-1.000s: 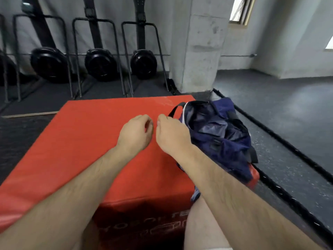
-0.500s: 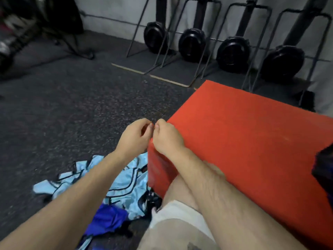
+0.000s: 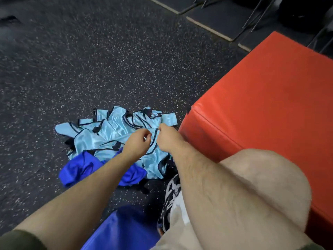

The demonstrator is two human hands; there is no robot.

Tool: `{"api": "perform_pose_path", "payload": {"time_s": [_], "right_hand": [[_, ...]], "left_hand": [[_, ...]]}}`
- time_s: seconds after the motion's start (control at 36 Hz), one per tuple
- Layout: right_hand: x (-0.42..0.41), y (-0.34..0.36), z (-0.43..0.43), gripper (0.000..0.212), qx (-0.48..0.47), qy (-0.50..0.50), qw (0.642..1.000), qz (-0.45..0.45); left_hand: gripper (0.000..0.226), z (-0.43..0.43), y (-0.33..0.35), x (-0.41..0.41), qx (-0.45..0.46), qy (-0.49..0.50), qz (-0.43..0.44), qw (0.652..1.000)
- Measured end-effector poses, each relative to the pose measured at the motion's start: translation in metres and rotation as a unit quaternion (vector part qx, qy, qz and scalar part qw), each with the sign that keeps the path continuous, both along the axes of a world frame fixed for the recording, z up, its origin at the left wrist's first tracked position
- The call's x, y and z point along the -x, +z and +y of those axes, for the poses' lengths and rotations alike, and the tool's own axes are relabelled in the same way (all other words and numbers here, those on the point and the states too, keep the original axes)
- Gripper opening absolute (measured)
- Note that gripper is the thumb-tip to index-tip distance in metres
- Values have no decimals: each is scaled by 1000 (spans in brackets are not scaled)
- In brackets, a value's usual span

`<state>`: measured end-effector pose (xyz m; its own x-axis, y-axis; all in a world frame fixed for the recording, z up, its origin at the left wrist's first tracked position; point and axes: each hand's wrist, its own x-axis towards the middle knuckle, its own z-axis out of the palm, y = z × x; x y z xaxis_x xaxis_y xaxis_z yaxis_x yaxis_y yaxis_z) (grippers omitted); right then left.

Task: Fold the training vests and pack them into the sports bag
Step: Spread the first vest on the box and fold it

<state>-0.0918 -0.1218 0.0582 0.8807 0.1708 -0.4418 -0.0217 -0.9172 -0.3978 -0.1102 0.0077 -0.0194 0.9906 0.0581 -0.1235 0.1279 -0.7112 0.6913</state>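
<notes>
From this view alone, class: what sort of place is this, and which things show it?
Probably a gym: speckled rubber floor, a red padded box, and training vests heaped beside it.

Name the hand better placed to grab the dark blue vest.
Left. The left hand is nearer the dark blue vest, lying under its forearm; the right hand would likely cross that arm.

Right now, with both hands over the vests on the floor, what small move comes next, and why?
Probably pinch one of the light blue vests and lift it free of the pile. The left hand and right hand hover with curled fingers just over them, and they lie crumpled on the floor beside the red block. Whether the hands already hold cloth, I cannot tell.
</notes>
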Motion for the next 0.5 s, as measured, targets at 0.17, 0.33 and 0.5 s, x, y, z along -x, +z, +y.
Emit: {"api": "perform_pose_path", "payload": {"time_s": [0.17,0.33,0.5], "right_hand": [[-16,-55,-5,43,19,-3,996,87],[-33,-94,2,46,17,-9,991,131],[-42,-116,7,39,37,-14,989,143]], "left_hand": [[19,2,-72,-18,-47,-47,63,996],[51,2,-129,-46,-188,-97,133,968],[43,2,-161,-53,-297,-130,188,927]]}}
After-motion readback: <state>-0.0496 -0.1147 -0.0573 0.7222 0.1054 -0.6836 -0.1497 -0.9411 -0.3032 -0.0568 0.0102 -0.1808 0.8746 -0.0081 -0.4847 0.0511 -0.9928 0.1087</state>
